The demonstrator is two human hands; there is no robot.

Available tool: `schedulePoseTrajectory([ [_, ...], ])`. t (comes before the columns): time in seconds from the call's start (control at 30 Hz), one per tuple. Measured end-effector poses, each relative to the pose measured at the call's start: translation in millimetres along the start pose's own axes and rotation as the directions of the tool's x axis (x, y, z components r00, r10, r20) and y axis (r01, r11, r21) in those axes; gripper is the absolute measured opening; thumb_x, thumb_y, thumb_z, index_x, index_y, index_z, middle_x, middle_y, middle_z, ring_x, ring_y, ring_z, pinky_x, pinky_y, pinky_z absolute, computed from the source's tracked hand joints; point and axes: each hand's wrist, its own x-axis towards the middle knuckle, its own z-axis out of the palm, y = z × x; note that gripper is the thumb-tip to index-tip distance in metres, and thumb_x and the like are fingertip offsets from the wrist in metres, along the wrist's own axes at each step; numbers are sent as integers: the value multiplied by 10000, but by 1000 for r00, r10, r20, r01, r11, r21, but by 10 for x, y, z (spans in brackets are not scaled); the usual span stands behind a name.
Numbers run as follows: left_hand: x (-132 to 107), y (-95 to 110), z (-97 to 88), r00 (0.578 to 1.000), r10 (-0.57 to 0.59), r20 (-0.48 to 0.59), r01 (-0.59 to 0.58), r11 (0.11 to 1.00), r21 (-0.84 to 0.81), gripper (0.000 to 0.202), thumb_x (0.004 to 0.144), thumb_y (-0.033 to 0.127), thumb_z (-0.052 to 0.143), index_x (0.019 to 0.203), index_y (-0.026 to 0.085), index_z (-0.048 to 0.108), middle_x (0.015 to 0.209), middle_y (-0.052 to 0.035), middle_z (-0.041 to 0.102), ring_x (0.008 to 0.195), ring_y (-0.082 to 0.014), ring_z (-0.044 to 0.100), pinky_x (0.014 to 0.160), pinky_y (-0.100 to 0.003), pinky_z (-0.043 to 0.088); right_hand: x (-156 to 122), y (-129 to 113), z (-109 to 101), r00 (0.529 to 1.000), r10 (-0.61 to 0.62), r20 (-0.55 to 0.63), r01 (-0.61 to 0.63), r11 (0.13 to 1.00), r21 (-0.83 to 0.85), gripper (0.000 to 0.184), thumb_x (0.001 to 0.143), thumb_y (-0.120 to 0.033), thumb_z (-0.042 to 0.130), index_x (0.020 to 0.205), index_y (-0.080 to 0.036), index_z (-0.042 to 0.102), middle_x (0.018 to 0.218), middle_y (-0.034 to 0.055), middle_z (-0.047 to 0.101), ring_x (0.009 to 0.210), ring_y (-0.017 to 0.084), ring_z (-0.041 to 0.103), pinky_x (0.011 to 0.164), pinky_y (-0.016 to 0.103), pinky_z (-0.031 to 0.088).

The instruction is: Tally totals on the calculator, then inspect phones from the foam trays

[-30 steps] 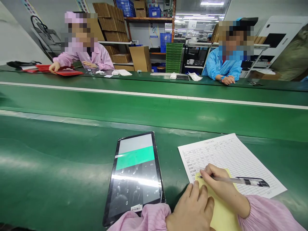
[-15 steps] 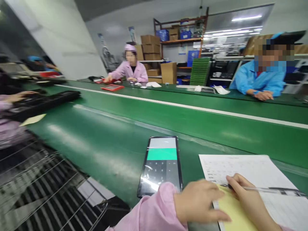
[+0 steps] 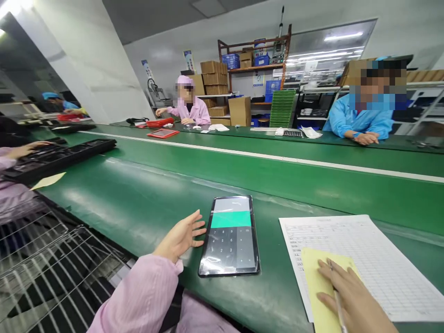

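Observation:
A tablet [image 3: 231,236] lies face up on the green work surface, its screen showing a calculator keypad and a bright green band. At its left edge is my left hand [image 3: 182,236], open with fingers spread, the fingertips touching or nearly touching the side. To the right, my right hand [image 3: 357,296] rests on a yellow paper [image 3: 314,277] and holds a slim pen [image 3: 339,307] between its fingers. Under the yellow paper is a white printed form [image 3: 381,259] with a grid of rows; part of it is covered by the hand.
A wire rack [image 3: 52,273] stands at the lower left, below the table edge. Farther left, a co-worker's hand [image 3: 29,150] is over a black tray [image 3: 83,150]. Across the green surface [image 3: 243,178], two people sit near a red-framed tablet [image 3: 163,133] and loose papers.
My left hand has moved left from the yellow paper to the tablet's left side. The pen in my right hand has swung from pointing right to pointing down toward me.

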Motion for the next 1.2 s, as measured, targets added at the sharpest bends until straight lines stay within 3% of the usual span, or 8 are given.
schedulePoseTrajectory([
  [0.13,19,50,167,998,-27,56,26,1000,14,542,908,487,366,1307,119,355,1341,-206,432,1153,-293,498,756,-380,481,-87,-108,106,995,-91,44,96,986,-133,508,932,-534,341,1113,-180,657,1270,102,542,1188,368,487,940,603,440],
  [0.27,86,65,397,993,-53,106,48,998,50,574,887,494,436,1289,87,383,1159,-199,555,900,-235,591,629,-304,476,-16,-180,111,992,-52,118,68,989,-134,442,933,-464,385,1155,-164,622,1309,120,506,1238,369,430,973,623,394],
  [0.37,160,53,595,989,-66,129,59,997,59,497,864,455,515,1174,69,468,864,-123,626,615,-164,566,497,-250,424,57,-256,85,986,-11,168,34,991,-130,399,922,-411,415,1164,-159,608,1333,123,485,1271,372,384,991,646,354],
  [0.5,256,-10,854,989,-34,147,32,999,15,324,820,421,592,871,101,578,568,-5,542,379,-95,410,373,-211,303,137,-397,18,962,74,263,-32,986,-162,378,921,-333,424,1214,-146,571,1385,116,426,1323,349,303,1045,638,282],
  [0.6,261,-143,1037,986,48,162,-37,997,-75,278,794,407,615,702,148,572,495,26,505,345,-88,403,371,-208,307,163,-467,-35,948,118,296,-70,984,-166,395,921,-318,427,1254,-142,544,1404,107,404,1342,328,266,1080,610,240],
  [0.7,195,-332,1175,974,137,180,-103,977,-186,231,795,375,593,708,161,589,546,2,583,416,-126,516,445,-240,411,152,-432,-100,950,154,270,-125,985,-123,432,915,-347,425,1286,-146,521,1399,99,418,1343,311,275,1097,577,234],
  [0.97,78,-486,1122,961,259,97,-200,892,-406,83,658,195,636,617,129,608,522,-5,620,443,-141,562,488,-249,456,-103,351,-475,932,339,130,-318,935,-157,551,839,-468,374,1233,-123,544,1284,173,537,1242,349,439,1002,564,373],
  [1.2,44,-236,1088,956,292,6,-242,802,-546,228,845,176,443,701,159,619,589,11,667,513,-129,619,546,-237,503,-515,1196,-862,855,495,-153,-518,831,-205,419,830,-478,451,1041,-152,609,1068,173,647,962,360,618,857,638,434],
])
